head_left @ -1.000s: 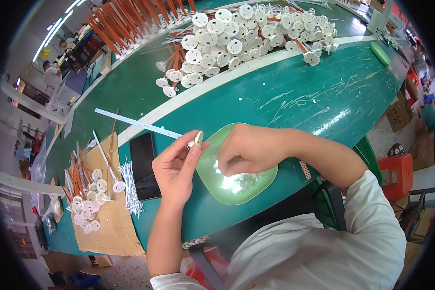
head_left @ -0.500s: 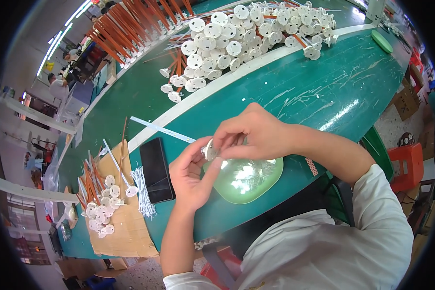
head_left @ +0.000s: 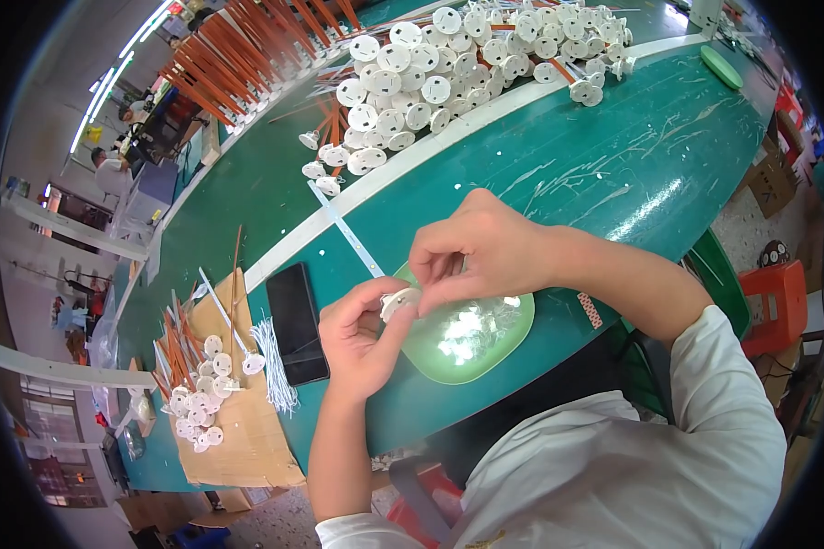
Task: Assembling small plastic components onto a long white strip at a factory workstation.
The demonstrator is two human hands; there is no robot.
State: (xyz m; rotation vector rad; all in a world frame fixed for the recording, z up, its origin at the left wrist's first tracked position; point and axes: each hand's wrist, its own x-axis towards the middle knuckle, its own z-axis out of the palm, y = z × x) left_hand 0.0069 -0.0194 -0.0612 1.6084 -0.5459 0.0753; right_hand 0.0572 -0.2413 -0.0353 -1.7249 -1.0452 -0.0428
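Observation:
My left hand (head_left: 359,343) pinches a white round disc (head_left: 399,302) between thumb and fingers, its slotted face turned upward. From the disc a pale blue-white strip (head_left: 350,233) sticks out toward the upper left. Just right of the disc, my right hand (head_left: 476,256) is closed in a pinch, fingertips at the disc's edge. Whatever lies between those fingertips is too small or hidden to make out. Beneath both hands sits a light green plate (head_left: 462,371) holding small shiny clear pieces.
A black phone (head_left: 296,320) and a bundle of white ties (head_left: 273,371) lie left of my hands. Cardboard (head_left: 247,439) there carries several discs (head_left: 197,407) on brown strips. A large heap of white discs (head_left: 421,78) covers the far table, beyond a white divider strip (head_left: 325,212).
The disc has tilted from nearly edge-on to face up. Its strip has swung from pointing left to pointing more away from me. My right hand stays close beside it.

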